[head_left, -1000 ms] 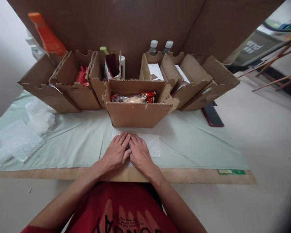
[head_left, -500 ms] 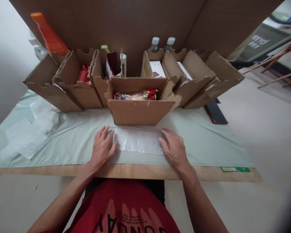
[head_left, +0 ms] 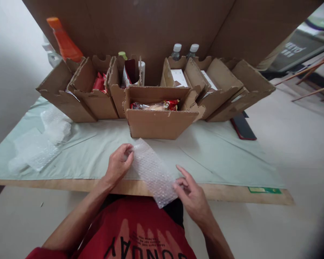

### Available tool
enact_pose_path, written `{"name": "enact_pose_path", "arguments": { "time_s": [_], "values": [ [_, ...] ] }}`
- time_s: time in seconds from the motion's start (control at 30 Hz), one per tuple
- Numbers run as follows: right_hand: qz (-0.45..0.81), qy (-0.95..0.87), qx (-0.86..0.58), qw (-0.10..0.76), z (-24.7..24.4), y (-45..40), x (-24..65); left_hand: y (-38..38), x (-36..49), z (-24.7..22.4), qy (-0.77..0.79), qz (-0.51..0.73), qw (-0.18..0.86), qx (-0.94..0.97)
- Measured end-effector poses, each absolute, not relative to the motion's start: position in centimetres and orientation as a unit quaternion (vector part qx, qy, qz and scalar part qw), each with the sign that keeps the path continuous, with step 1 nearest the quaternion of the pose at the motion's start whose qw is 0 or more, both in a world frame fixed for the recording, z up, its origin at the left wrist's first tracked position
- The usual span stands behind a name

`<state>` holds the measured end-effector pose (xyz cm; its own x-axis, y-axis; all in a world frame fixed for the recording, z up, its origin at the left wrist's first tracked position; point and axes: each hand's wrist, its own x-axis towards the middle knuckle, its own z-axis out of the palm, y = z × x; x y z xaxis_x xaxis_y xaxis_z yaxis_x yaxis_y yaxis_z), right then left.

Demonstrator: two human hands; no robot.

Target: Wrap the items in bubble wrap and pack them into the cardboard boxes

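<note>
Over tablecloth [head_left: 221, 162], held bubble wrap [head_left: 152, 172], pale floor [head_left: 294, 151]

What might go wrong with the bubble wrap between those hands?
The bubble wrap might slide off the table, since its near end reaches past the edge. The left hand seems to pinch only a far corner, so that grip could slip. The front cardboard box stands close to that corner; a careless sweep might bump it.
</note>
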<state>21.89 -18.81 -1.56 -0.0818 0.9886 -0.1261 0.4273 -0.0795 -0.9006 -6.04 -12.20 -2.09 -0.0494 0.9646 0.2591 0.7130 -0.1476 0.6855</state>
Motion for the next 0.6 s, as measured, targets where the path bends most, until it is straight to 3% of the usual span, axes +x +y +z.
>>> {"name": "enact_pose_path", "arguments": {
  "time_s": [0.23, 0.47, 0.6],
  "values": [
    [0.489, -0.501, -0.614, 0.364, -3.2, -23.7, 18.8, -10.0, -3.6, -2.4, 0.547, 0.306, 0.148, 0.765],
    [0.593, -0.397, -0.593, 0.373, -1.8, -22.6, 19.2, -19.4, -8.0, 0.2, 0.386, 0.227, 0.360, 0.818],
    [0.636, -0.322, -0.566, 0.414, -1.8, -22.0, 18.9, -22.0, -6.1, -0.8, 0.417, 0.255, 0.323, 0.811]
  ]
}}
